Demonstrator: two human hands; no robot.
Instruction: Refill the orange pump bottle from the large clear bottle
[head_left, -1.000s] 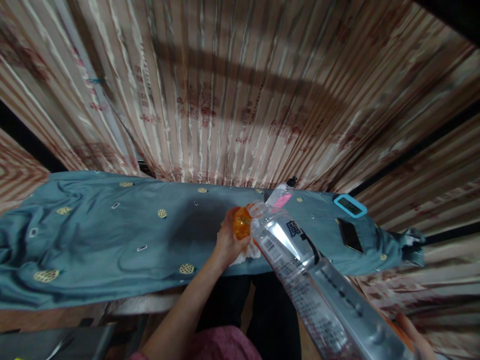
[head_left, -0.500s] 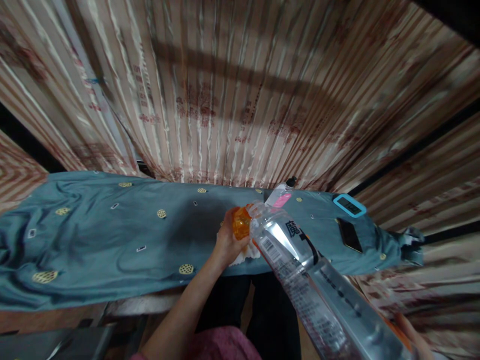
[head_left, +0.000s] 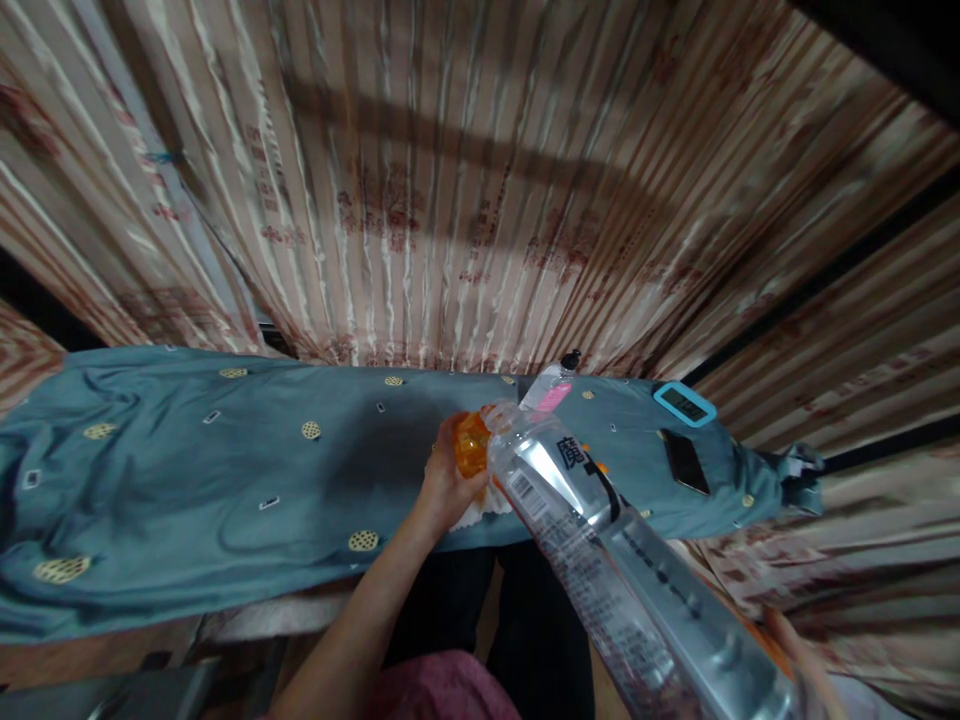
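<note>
Big clear bottle (head_left: 600, 540) tilts neck-down toward the surface's (head_left: 187, 480) near edge, mouth at the orange cup (head_left: 471, 450) gripped by the left hand (head_left: 442, 485). Right hand (head_left: 787, 650) clutches the bottle's base.

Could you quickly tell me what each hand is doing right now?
Left hand: closed around the orange cup.
Right hand: holding the tilted clear bottle.

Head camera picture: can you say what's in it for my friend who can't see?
A person tips a big clear plastic bottle, held by the right hand, toward a small orange container gripped in the left hand. Both are over a table under a teal cloth; a phone lies there, striped curtains behind.
</note>
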